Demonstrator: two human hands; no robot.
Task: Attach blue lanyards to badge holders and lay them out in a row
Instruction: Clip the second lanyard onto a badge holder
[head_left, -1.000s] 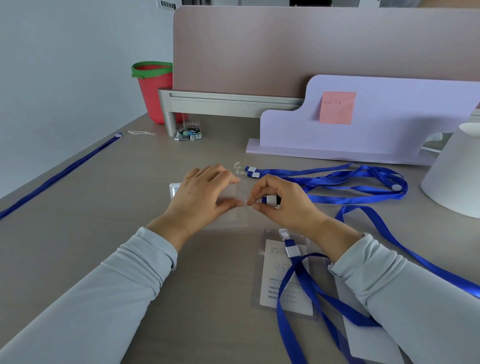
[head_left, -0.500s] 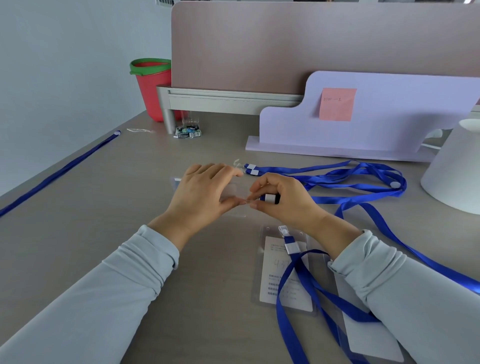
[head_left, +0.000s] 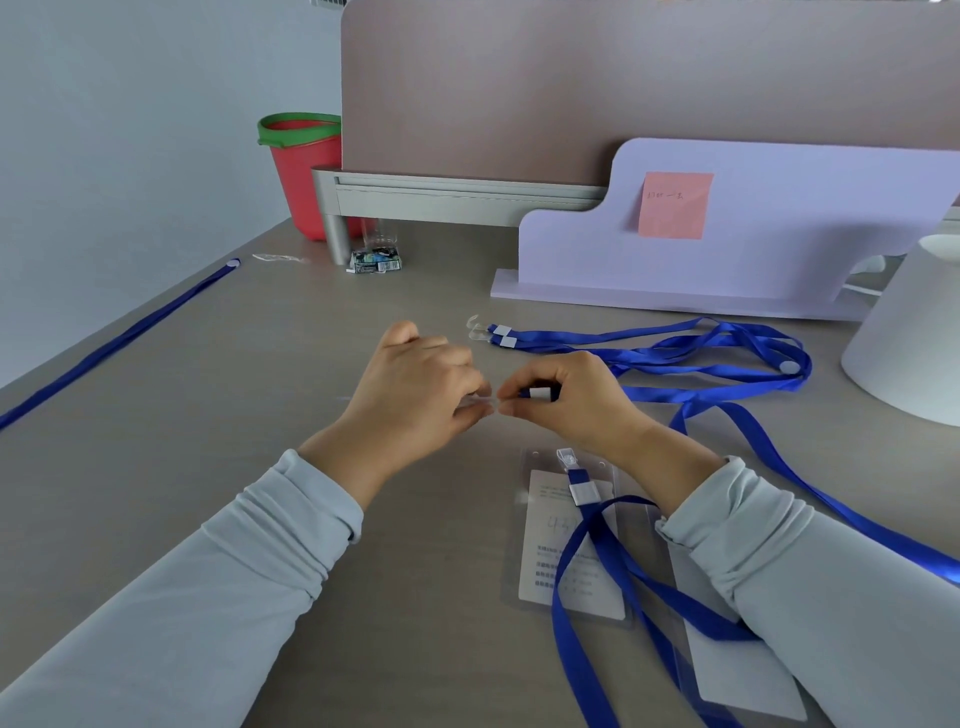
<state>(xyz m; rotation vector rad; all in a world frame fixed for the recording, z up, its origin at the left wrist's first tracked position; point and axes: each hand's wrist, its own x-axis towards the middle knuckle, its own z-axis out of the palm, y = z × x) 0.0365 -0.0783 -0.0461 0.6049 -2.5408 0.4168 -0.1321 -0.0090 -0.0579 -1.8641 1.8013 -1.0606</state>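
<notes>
My left hand (head_left: 415, 384) pinches the edge of a clear badge holder (head_left: 480, 402), which is mostly hidden under the fingers. My right hand (head_left: 566, 400) pinches the white clip end of a blue lanyard (head_left: 727, 415), and the fingertips of both hands meet at mid-desk. Below my right wrist lies a finished badge holder (head_left: 561, 551) with a card inside and a lanyard clipped to its top. Another badge holder (head_left: 748, 675) lies at the lower right, partly under my sleeve. Loose blue lanyards (head_left: 675, 343) with clear clips lie behind my hands.
A single blue lanyard (head_left: 104, 348) stretches along the desk's left edge. A red bucket (head_left: 306, 176) with a green rim stands at the back left. A lilac board (head_left: 753, 228) with a pink sticky note and a white lamp base (head_left: 914, 332) occupy the back right.
The clear badge holder has been lifted off the desk and is now tilted up edge-on, hidden in my left hand. Both hands have stayed at mid-desk, fingertips together.
</notes>
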